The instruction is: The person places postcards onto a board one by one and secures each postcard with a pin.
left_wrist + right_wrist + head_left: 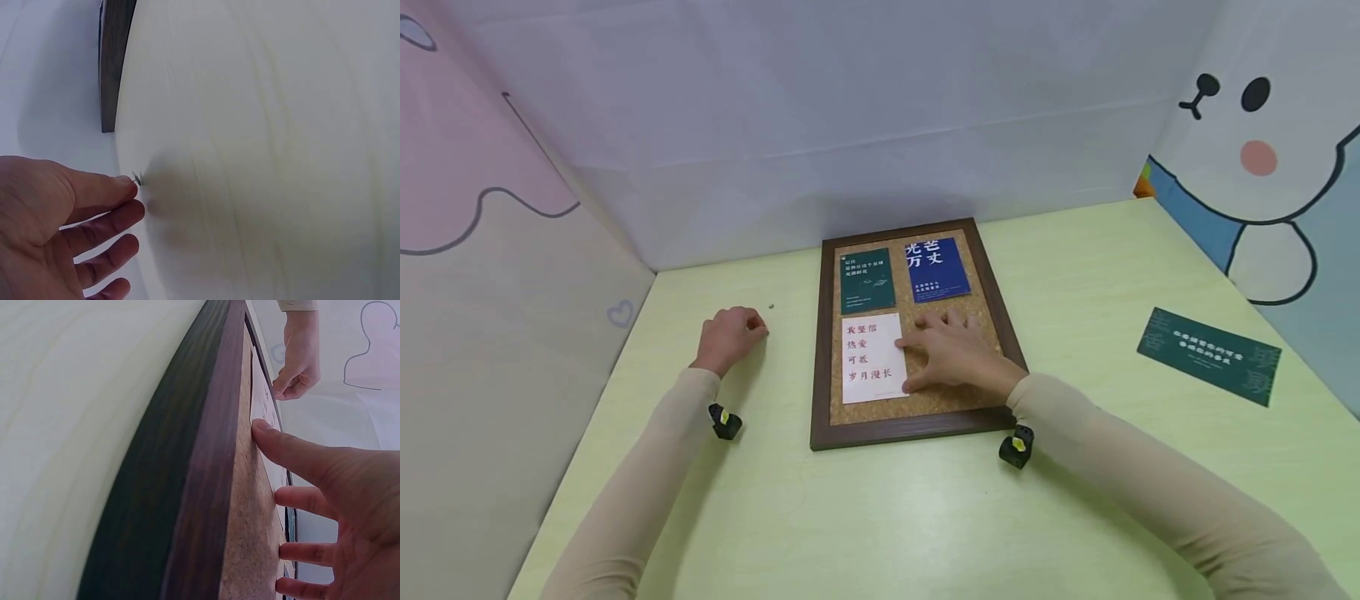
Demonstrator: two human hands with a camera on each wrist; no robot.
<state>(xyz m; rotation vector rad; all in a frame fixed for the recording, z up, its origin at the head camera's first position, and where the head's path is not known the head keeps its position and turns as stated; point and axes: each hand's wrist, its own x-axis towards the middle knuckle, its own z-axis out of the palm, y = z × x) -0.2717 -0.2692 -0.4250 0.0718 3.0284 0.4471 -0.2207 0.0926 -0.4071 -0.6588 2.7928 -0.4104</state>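
Note:
My left hand pinches a small metal thumbtack between thumb and index finger, just above the table left of the framed cork board. My right hand rests on the board with spread fingers. Its thumb and index finger touch the right edge of a white card with red writing, at the board's lower left. Above that card is a green card, and at the upper right of the cork is a blue card.
A second green card lies on the table to the right. Another small tack lies beyond my left hand. The table meets a white cloth wall at the back, and printed panels stand at both sides.

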